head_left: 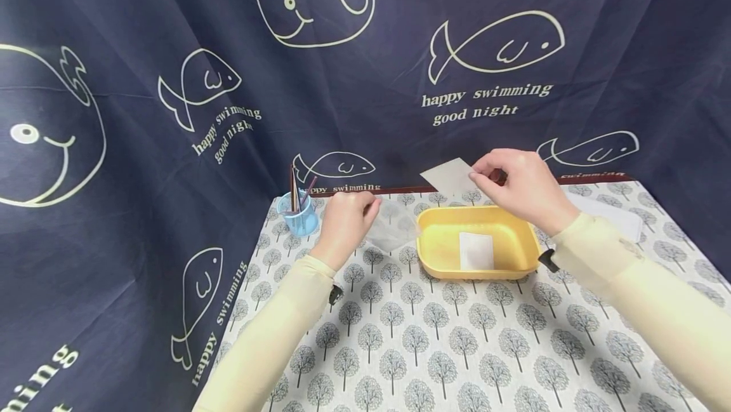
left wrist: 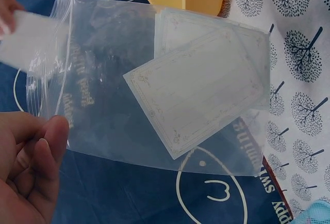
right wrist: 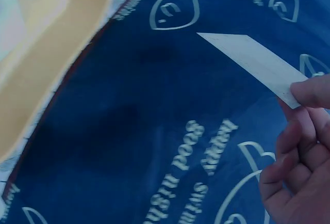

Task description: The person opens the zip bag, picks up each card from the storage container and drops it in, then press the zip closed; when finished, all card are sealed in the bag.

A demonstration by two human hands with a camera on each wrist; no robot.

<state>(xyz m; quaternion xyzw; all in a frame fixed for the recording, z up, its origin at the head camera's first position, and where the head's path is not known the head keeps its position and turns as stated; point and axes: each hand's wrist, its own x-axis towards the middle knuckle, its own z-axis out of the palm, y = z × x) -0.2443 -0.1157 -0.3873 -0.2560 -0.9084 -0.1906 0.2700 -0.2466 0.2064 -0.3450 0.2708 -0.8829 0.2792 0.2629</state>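
Cards are in three places, and the closest one lies in the yellow box, near its six o'clock side. From the middle of that box, the left hand is at nine o'clock. Its thumb and fingers pinch the zip end of a clear bag. At one o'clock, a bit farther away, the right hand pinches a corner of another card, which sticks out to eleven o'clock. The two hands are apart. Out past the left hand, at nine o'clock, is a blue cup with sticks in it. At the very back hangs a dark curtain with fish on it.

I think the job is partway done. At least two cards sit in the bag. I can't tell if cards go in or come out; if they go in, the held card and the box card are left.

Only the left wrist view shows the bagged cards well, with fancy edges; in the head view the bag is just cloudy. The left wrist view makes the held card look right by the bag, but the head view shows a gap.
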